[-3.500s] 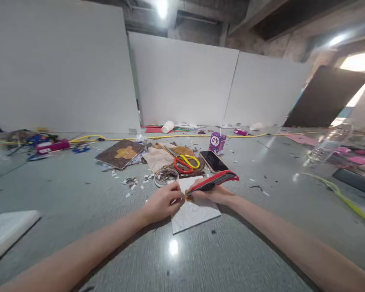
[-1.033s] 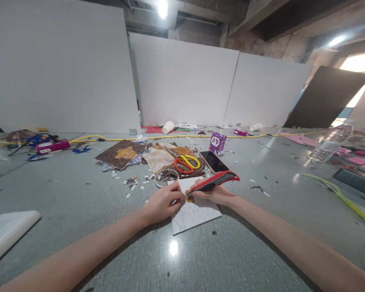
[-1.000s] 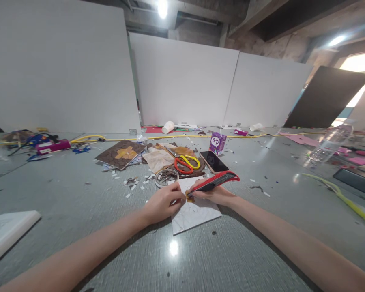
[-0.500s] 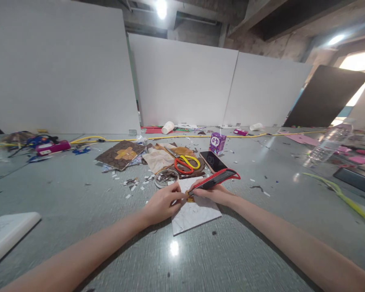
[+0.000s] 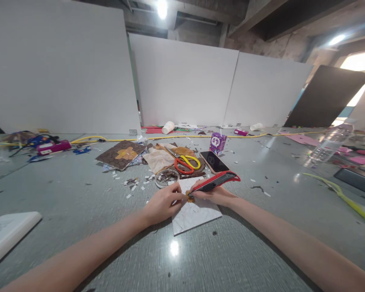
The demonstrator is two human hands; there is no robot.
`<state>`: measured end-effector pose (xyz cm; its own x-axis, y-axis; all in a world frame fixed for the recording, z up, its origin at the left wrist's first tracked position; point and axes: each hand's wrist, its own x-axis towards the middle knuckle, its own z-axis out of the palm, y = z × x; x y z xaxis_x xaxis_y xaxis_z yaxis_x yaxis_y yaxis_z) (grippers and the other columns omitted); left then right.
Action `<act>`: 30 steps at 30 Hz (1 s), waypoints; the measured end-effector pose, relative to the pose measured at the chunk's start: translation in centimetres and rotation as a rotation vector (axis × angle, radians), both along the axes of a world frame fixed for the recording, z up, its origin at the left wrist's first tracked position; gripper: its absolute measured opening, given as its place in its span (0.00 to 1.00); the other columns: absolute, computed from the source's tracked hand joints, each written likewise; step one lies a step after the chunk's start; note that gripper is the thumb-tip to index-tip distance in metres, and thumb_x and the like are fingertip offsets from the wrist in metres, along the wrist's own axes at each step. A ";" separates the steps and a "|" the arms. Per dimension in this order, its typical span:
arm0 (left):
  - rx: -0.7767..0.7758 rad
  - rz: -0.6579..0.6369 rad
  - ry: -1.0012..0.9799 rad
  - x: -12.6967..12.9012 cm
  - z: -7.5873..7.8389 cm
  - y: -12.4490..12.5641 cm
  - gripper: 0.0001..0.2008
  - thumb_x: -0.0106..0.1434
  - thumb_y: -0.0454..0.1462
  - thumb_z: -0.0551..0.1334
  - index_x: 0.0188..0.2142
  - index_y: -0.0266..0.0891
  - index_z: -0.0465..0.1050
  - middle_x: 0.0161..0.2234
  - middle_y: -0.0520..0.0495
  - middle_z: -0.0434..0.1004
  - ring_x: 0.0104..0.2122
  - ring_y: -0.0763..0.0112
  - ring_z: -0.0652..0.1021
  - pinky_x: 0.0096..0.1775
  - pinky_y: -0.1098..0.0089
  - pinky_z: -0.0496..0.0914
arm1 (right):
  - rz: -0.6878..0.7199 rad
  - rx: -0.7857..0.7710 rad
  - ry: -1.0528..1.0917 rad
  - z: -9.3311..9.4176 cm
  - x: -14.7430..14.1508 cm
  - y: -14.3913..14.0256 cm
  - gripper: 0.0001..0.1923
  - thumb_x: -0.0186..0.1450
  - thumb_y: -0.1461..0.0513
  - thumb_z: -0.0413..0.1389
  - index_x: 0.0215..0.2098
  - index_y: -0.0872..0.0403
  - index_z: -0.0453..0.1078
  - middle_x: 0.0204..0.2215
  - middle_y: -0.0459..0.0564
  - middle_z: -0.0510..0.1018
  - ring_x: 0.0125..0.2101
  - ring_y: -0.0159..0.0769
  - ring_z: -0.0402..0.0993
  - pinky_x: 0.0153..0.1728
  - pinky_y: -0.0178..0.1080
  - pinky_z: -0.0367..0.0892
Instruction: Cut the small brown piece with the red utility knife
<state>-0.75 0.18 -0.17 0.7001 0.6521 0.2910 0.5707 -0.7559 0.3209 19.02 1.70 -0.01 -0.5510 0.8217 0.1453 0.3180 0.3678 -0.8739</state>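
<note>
My right hand [image 5: 214,195] is closed around a red and black utility knife [image 5: 214,181]. Its tip points down and left at a small yellow-brown piece [image 5: 189,198] on a white marbled board [image 5: 194,217]. My left hand [image 5: 167,202] has its fingers curled, with the index fingertip pressing the left side of that piece against the board. The fingers partly cover the piece, and the blade is too small to make out. Just beyond my left hand lies a roll of tape [image 5: 166,179]. Scissors [image 5: 187,163] with red and yellow handles rest on cloth scraps [image 5: 158,159] further back.
A phone [image 5: 214,162] and a purple drink carton [image 5: 218,143] stand behind the knife. To the left are a brown patterned panel [image 5: 121,155] and a white slab [image 5: 10,233]. A yellow cable [image 5: 158,138] crosses the back, and a clear bottle [image 5: 330,144] lies right.
The knife's tail has dipped slightly, and its tip has shifted a little on the small piece. My left hand stays in place.
</note>
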 end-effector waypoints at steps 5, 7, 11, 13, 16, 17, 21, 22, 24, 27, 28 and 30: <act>-0.006 0.003 0.009 0.1 0.1 0.0 0.11 0.57 0.32 0.52 0.34 0.40 0.72 0.30 0.48 0.64 0.30 0.73 0.67 0.32 0.74 0.61 | 0.058 0.029 0.043 -0.1 -0.2 0.0 0.07 0.53 0.64 0.53 0.30 0.55 0.70 0.29 0.47 0.75 0.32 0.33 0.69 0.36 0.36 0.64; -0.006 0.001 0.008 0.1 0.1 0.0 0.11 0.57 0.32 0.51 0.34 0.40 0.72 0.29 0.49 0.63 0.30 0.73 0.67 0.32 0.74 0.61 | 0.071 0.042 0.048 -0.3 -0.1 0.2 0.07 0.53 0.64 0.53 0.30 0.55 0.70 0.30 0.47 0.75 0.33 0.33 0.69 0.36 0.35 0.64; 0.000 0.000 0.009 0.0 0.0 0.0 0.11 0.57 0.32 0.51 0.34 0.39 0.72 0.30 0.48 0.63 0.30 0.73 0.67 0.32 0.74 0.61 | 0.001 0.027 -0.016 -0.4 0.2 0.4 0.08 0.54 0.62 0.52 0.31 0.54 0.70 0.31 0.46 0.75 0.34 0.33 0.69 0.37 0.36 0.63; 0.002 0.002 0.008 0.0 0.0 0.0 0.11 0.57 0.32 0.51 0.34 0.38 0.72 0.30 0.48 0.63 0.30 0.73 0.67 0.32 0.74 0.61 | -0.010 0.024 -0.043 -0.3 0.2 0.4 0.08 0.55 0.62 0.52 0.32 0.53 0.70 0.32 0.46 0.75 0.34 0.34 0.69 0.38 0.36 0.63; -0.003 -0.001 0.008 0.0 0.0 0.0 0.11 0.57 0.32 0.51 0.34 0.38 0.72 0.29 0.49 0.63 0.30 0.73 0.67 0.32 0.74 0.61 | 0.004 0.018 -0.048 0.0 0.1 0.2 0.08 0.54 0.63 0.52 0.33 0.53 0.70 0.33 0.46 0.75 0.36 0.34 0.69 0.39 0.37 0.63; -0.006 -0.004 0.008 0.0 0.0 0.0 0.11 0.57 0.32 0.51 0.34 0.39 0.72 0.29 0.49 0.63 0.30 0.73 0.67 0.32 0.74 0.61 | 0.008 0.010 -0.045 0.1 0.1 0.1 0.08 0.54 0.63 0.52 0.33 0.53 0.70 0.33 0.46 0.74 0.36 0.34 0.68 0.39 0.36 0.62; -0.019 -0.004 0.010 0.0 0.1 0.0 0.11 0.57 0.32 0.51 0.34 0.39 0.72 0.30 0.49 0.63 0.30 0.73 0.67 0.32 0.74 0.61 | 0.018 -0.009 -0.026 0.3 -0.1 -0.2 0.08 0.54 0.64 0.52 0.32 0.54 0.70 0.32 0.47 0.74 0.35 0.34 0.69 0.39 0.36 0.63; -0.018 -0.002 0.009 0.0 0.0 0.0 0.11 0.57 0.32 0.51 0.34 0.39 0.72 0.30 0.49 0.63 0.30 0.74 0.67 0.32 0.74 0.61 | 0.019 -0.010 -0.021 0.3 -0.2 -0.2 0.08 0.54 0.64 0.52 0.31 0.54 0.70 0.31 0.46 0.74 0.34 0.33 0.69 0.38 0.36 0.63; -0.014 -0.002 0.006 0.0 0.0 0.0 0.11 0.57 0.32 0.51 0.34 0.39 0.72 0.29 0.49 0.63 0.30 0.74 0.67 0.32 0.75 0.61 | 0.020 -0.004 -0.010 0.3 -0.2 -0.2 0.07 0.54 0.64 0.52 0.31 0.55 0.70 0.30 0.46 0.74 0.33 0.33 0.69 0.37 0.35 0.63; -0.004 -0.002 0.002 0.0 -0.1 0.0 0.11 0.57 0.32 0.51 0.33 0.40 0.72 0.29 0.49 0.63 0.29 0.74 0.67 0.32 0.75 0.61 | 0.036 0.016 0.001 0.2 -0.2 0.0 0.06 0.53 0.64 0.53 0.30 0.55 0.70 0.29 0.47 0.74 0.32 0.33 0.69 0.36 0.35 0.64; -0.003 -0.002 0.001 0.0 -0.1 0.0 0.11 0.57 0.32 0.51 0.33 0.39 0.72 0.29 0.49 0.63 0.29 0.74 0.67 0.32 0.75 0.61 | 0.038 0.020 0.002 0.2 -0.2 0.0 0.06 0.53 0.64 0.53 0.30 0.55 0.70 0.29 0.47 0.74 0.32 0.33 0.68 0.36 0.35 0.64; 0.000 -0.003 -0.003 0.0 -0.1 0.0 0.11 0.57 0.32 0.51 0.33 0.39 0.72 0.29 0.49 0.63 0.29 0.74 0.67 0.32 0.75 0.61 | 0.024 0.020 -0.014 0.0 -0.1 0.1 0.07 0.54 0.63 0.52 0.31 0.55 0.70 0.30 0.47 0.74 0.33 0.33 0.68 0.36 0.36 0.64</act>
